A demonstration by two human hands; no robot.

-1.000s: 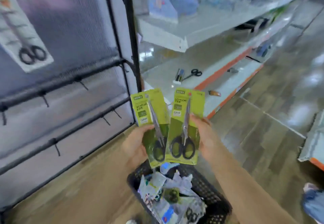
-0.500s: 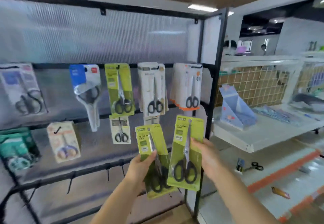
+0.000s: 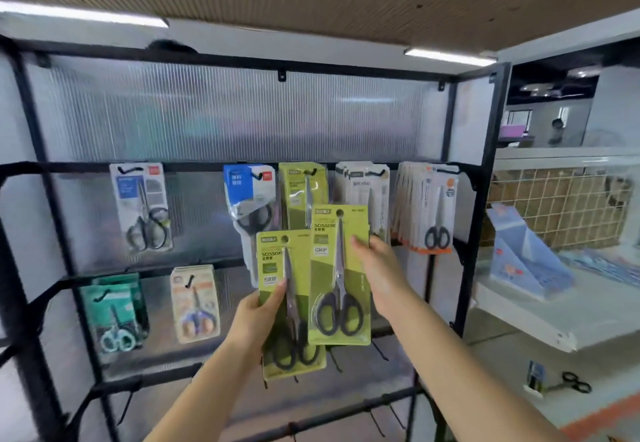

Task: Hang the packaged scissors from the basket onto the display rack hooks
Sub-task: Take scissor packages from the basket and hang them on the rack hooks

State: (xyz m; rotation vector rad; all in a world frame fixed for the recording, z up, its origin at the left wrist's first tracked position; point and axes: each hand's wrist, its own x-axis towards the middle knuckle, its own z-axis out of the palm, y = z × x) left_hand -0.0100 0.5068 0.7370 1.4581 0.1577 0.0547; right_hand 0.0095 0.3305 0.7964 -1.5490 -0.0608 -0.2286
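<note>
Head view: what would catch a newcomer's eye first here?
Two lime-green carded packs of black-handled scissors held up mid-frame: the left hand holds the lower pack, the right hand the higher pack. Behind them a matching green pack hangs on the black display rack.

Black-framed display rack (image 3: 479, 199) with ribbed translucent back panel, its top rail carrying five hooks of packaged scissors (image 3: 143, 206), the rail below holding a teal pack (image 3: 114, 313) and an orange pack (image 3: 194, 303); adjacent white shelf (image 3: 554, 320) supports a blue cardboard stand (image 3: 519, 251).
</note>
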